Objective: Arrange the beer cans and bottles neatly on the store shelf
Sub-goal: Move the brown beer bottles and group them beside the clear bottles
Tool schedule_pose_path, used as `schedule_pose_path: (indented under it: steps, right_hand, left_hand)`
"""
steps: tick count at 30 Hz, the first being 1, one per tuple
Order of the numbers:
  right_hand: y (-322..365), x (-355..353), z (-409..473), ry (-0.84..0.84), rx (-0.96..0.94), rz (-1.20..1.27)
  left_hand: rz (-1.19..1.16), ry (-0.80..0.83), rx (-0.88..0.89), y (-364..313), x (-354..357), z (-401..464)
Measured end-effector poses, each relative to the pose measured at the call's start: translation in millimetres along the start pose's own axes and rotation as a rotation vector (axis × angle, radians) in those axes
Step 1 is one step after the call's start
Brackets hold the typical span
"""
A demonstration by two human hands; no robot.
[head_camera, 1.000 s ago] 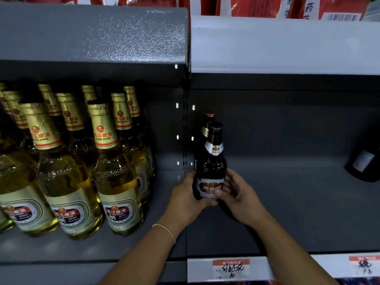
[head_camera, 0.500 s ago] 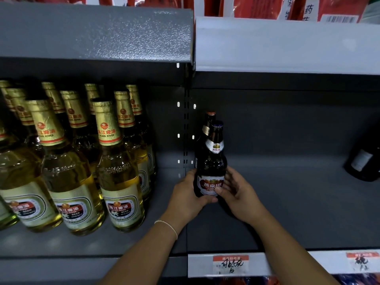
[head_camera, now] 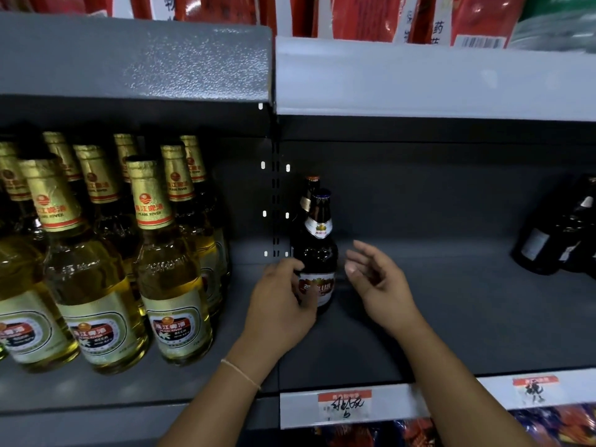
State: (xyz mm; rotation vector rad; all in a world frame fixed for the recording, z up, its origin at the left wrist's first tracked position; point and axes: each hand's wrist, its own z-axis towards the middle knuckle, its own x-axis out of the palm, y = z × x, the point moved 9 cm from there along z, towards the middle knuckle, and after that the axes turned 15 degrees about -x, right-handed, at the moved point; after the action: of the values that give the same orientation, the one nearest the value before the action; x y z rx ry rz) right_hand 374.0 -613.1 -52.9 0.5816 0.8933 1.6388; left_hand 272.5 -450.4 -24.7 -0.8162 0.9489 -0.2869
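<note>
Dark bottle [head_camera: 317, 253] stands upright on the shelf [head_camera: 451, 317], at the left edge of the right-hand bay, just beside the slotted upright [head_camera: 275, 204]. Glass is dark brown, nearly black. Dark cap, a white neck label with a gold emblem, and a white-and-red body label with white characters partly covered by fingers. A second dark bottle [head_camera: 310, 191] stands directly behind it, orange-red cap and part of a neck label showing; whether the two touch cannot be told.

Left hand [head_camera: 280, 304]: fingers curled round the lower left side of the front bottle, thumb across the body label. It grips the bottle. Thin band at the wrist.

Right hand [head_camera: 375, 279]: apart from the bottle, just to its right, palm turned toward it, fingers spread and loosely bent, holding nothing.

Left bay: rows of pale bottles [head_camera: 161, 269], clear glass with yellow beer, gold foil necks, labels reading PEARL RIVER, standing close together from the front edge back.

Far right of the shelf: more dark bottles [head_camera: 554, 230], well apart from the hands. Price tags [head_camera: 343, 406] on the front rail, handwriting not legible.
</note>
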Motion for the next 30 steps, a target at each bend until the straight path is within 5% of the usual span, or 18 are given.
schedule_pose_path:
  steps: [10,22,30]
  right_hand:
    - [43,-101,5,-0.169,-0.035,-0.086]
    - [37,-321,30,-0.414,-0.049,-0.286]
    - [24,-414,76,-0.374,-0.075,-0.739]
  left_hand:
    - [-0.236,0.136,0.305,-119,55,-7]
    - [-0.184,0.357,0.334,-265,210,2]
    - [-0.071,0.424,0.327,-329,289,9]
